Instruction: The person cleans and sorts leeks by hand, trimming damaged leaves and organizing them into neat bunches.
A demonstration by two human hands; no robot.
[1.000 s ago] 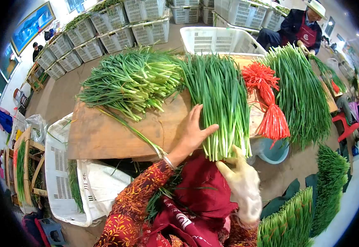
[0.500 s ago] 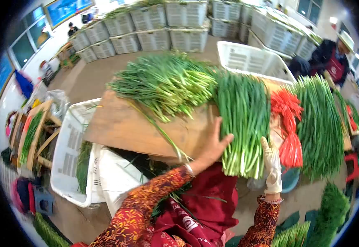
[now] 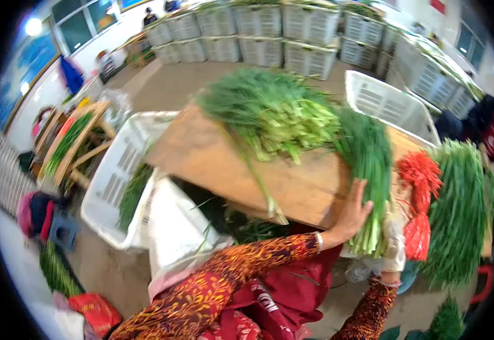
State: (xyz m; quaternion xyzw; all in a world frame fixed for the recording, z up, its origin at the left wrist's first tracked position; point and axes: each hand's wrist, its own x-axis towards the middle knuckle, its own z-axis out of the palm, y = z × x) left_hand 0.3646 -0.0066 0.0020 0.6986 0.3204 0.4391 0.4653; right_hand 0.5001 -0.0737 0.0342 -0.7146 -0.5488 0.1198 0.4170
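Two hands press a bundle of green chives between them at the near edge of a wooden desk.

The left hand (image 3: 353,214) lies flat against the left flank of the chive bundle (image 3: 369,170), fingers (image 3: 359,192) stretched out and pointing to 12 o'clock, wrapped around nothing. The gloved right hand (image 3: 393,241) rests against the bundle's right side near its pale cut ends; the blur hides whether its fingers are curled or straight. The bundle lies on the desk (image 3: 241,164) with its ends hanging over the near edge. At 10 o'clock from it is a loose heap of greens (image 3: 267,110); at 3 o'clock, red ties (image 3: 420,190), then another chive pile (image 3: 459,212). A white crate (image 3: 116,181) stands at 9 o'clock, beside the desk.
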